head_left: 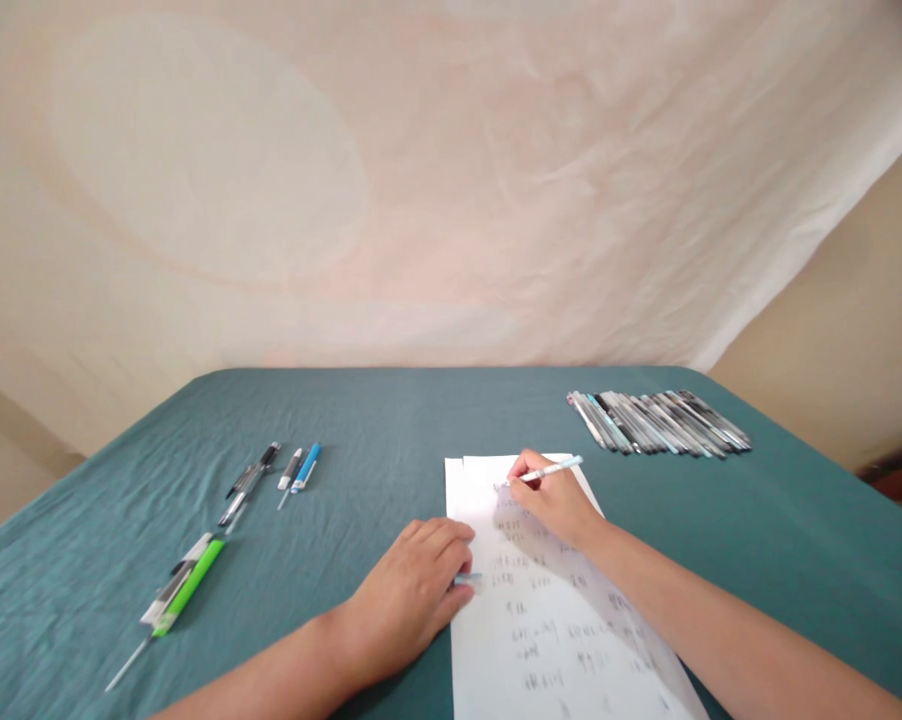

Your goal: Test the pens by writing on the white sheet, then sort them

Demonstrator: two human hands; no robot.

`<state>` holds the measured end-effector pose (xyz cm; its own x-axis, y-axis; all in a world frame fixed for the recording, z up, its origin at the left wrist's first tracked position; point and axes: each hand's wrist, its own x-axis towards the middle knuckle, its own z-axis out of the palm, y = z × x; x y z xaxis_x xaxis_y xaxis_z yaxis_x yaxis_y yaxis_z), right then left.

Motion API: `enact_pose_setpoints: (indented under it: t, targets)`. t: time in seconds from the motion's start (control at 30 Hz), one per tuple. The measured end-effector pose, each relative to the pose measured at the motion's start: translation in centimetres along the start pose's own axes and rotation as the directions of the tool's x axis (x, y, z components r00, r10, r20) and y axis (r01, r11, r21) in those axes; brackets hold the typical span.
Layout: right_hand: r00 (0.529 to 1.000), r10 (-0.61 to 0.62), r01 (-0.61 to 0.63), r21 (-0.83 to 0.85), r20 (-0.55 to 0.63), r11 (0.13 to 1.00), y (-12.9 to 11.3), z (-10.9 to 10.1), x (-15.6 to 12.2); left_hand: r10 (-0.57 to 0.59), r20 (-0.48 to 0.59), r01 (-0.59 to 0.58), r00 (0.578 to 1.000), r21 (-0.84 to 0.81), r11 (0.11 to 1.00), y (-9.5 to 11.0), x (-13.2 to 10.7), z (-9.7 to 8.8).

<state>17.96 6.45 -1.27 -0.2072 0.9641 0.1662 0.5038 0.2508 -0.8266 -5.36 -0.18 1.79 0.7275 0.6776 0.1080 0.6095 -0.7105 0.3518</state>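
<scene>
My right hand [552, 495] is closed around a slim white pen [545, 472] with a light blue end. The pen's tip is at the upper part of a white sheet of paper [488, 640], which carries several lines of handwriting. At the sheet's left edge rests my left hand [417, 585], fingers curled. A small translucent pen cap [467, 579] with a bluish part sticks out between its thumb and fingers, over the paper. The rest of that cap is hidden by the hand.
A row of several pens [657, 425] lies side by side at the back right. On the left are a bright green pen part [188, 588], black-and-clear pens [250, 485], and a blue correction-pen-like piece [307, 468]. A green cloth [391, 420] covers the table.
</scene>
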Motion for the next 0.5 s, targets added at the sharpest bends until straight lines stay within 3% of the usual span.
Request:
enact_pose_setpoints:
  t: [0.5]
  targets:
    - [0.999,-0.030,0.030,-0.033,-0.020,0.999,0.44,0.07,0.07,-0.001,-0.002,0.001,1.000,-0.011,1.000,-0.11,-0.09,0.05]
